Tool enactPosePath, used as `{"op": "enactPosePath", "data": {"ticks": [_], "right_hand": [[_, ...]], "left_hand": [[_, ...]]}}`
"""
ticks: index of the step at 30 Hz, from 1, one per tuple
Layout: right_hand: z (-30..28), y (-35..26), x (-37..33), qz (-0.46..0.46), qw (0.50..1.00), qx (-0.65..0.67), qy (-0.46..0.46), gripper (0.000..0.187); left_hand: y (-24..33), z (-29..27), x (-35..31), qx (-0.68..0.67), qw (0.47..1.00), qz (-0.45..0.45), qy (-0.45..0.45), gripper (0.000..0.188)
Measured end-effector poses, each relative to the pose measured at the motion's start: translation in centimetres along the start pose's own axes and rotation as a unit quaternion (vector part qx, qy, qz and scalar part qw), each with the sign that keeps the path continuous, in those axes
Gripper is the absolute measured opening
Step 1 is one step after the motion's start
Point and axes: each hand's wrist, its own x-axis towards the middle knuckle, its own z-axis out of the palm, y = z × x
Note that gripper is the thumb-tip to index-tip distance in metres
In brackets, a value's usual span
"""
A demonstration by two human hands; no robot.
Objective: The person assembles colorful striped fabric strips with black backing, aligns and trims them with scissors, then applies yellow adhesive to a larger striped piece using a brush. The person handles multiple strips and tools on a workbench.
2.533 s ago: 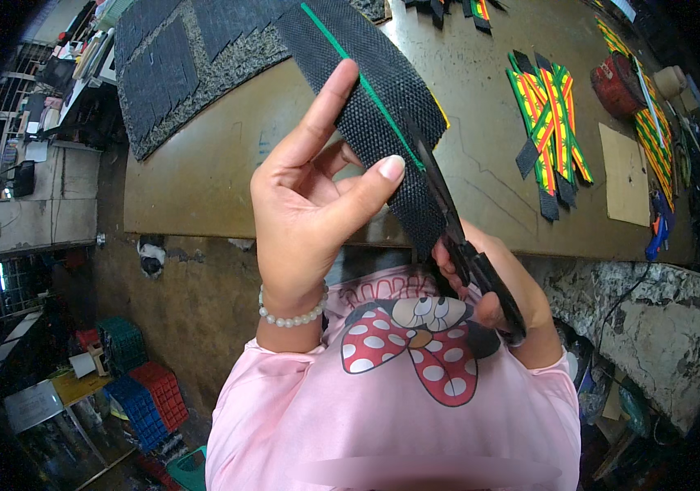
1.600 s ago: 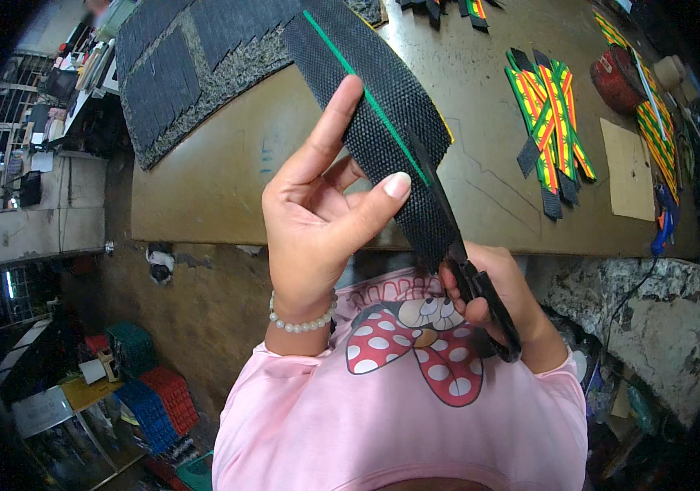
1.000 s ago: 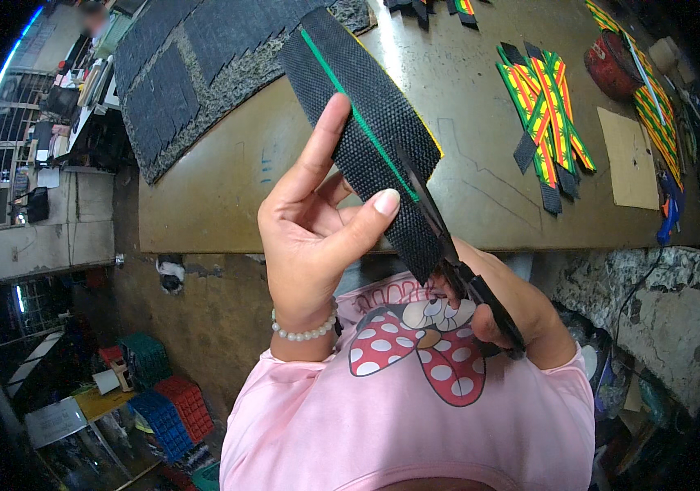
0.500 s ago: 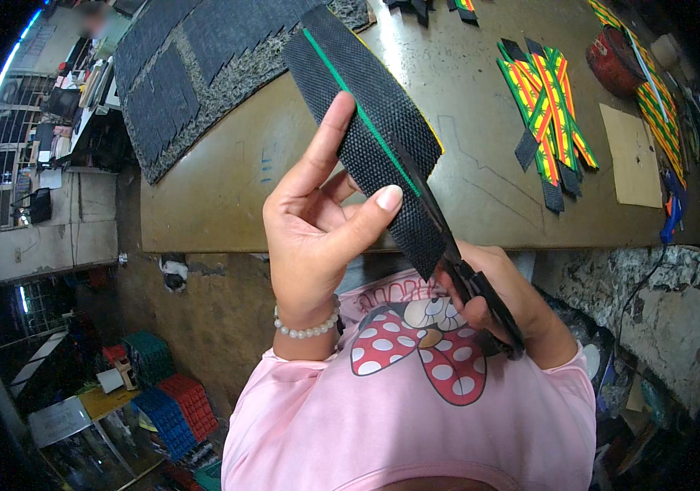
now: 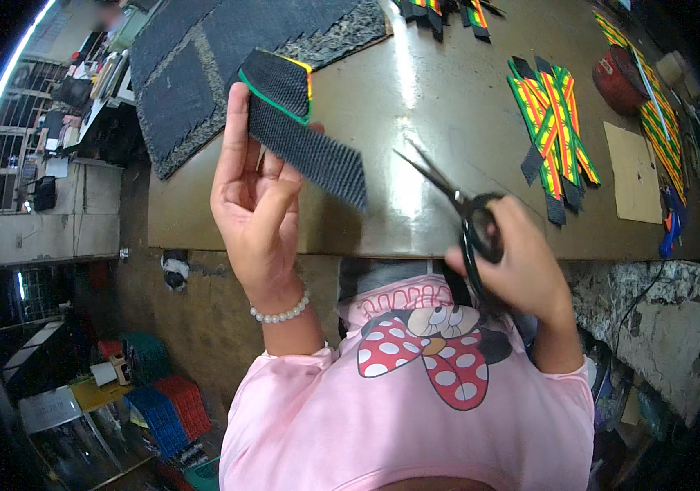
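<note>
My left hand (image 5: 256,217) is raised over the near left part of the table, closed on a black woven strap (image 5: 305,159). A green line crosses the strap where it bends, and yellow shows along its upper edge. The strap's lower end sticks out to the right, past my thumb. In my right hand (image 5: 526,262), fingers through the loops, is a pair of black-handled scissors (image 5: 458,198). Their blades are slightly apart, pointing up and left, and do not touch the strap.
Several green, yellow and red patterned strips with black ends (image 5: 563,131) lie crossed on the table's right. Beyond them are a brown card (image 5: 632,173), a red rounded object (image 5: 618,80) and a blue-handled tool (image 5: 671,229). A grey mat (image 5: 317,47) with black sheets covers the far left.
My left hand has moved left with the strap, which is now bent over. The scissors have come away from the strap's lower end and swung up over the table.
</note>
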Motion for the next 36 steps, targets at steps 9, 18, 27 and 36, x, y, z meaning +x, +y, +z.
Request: {"op": "enactPosePath", "data": {"ticks": [9,18,27,36], "right_hand": [[-0.2,-4.5,4.4,-0.282,0.934,0.187,0.113,0.037],[-0.3,-7.3,5.9,-0.169,0.872,0.458,-0.031,0.023],[-0.6,-6.9,5.4,-0.142,0.884,0.445,-0.030,0.023],[0.2,-7.1,4.7,-0.152,0.882,0.445,-0.012,0.017]], "left_hand": [[1.2,1.8,-2.7,0.242,0.962,-0.099,0.079,0.018],[0.2,1.2,-3.3,0.213,0.976,-0.026,-0.029,0.008],[0.2,3.1,-3.6,0.114,0.991,-0.069,0.019,0.013],[-1.0,2.5,-3.5,0.155,0.987,0.000,-0.046,0.020]]}}
